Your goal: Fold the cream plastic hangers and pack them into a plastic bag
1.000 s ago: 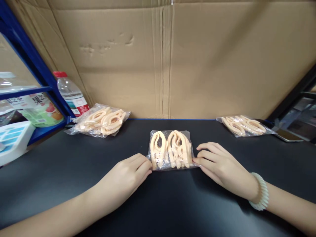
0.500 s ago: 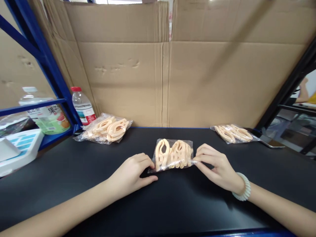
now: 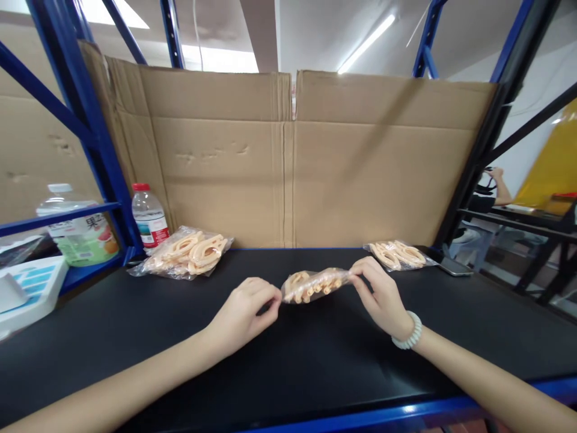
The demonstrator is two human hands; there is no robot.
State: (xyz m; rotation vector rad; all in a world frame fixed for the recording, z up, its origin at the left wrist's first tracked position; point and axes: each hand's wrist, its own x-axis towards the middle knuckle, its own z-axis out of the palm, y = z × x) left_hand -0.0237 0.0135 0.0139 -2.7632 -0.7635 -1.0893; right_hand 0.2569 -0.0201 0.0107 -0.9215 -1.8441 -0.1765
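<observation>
A clear plastic bag (image 3: 311,285) of beige looped plastic pieces, which look like folded travel hangers, is stretched between my hands over the black tabletop. Its near edge is tipped up, so several round ends of the pieces face me. My left hand (image 3: 252,307) pinches the bag's left corner between thumb and fingers. At the opposite corner, my right hand (image 3: 381,297), with a pale coiled band on the wrist, pinches the plastic too. The bag's underside is hidden.
Similar filled bags lie at the back left (image 3: 192,252) and back right (image 3: 399,255), the latter beside a phone (image 3: 455,267). A red-capped bottle (image 3: 149,219), a larger jug (image 3: 83,231) and a white-and-blue device (image 3: 33,291) are left. Cardboard (image 3: 216,174) walls the back. Another person (image 3: 491,192) is far right.
My left thumb and fingers have closed on the bag's corner. The bag has gone from lying flat to tipped, near edge up. The camera view has tilted upward.
</observation>
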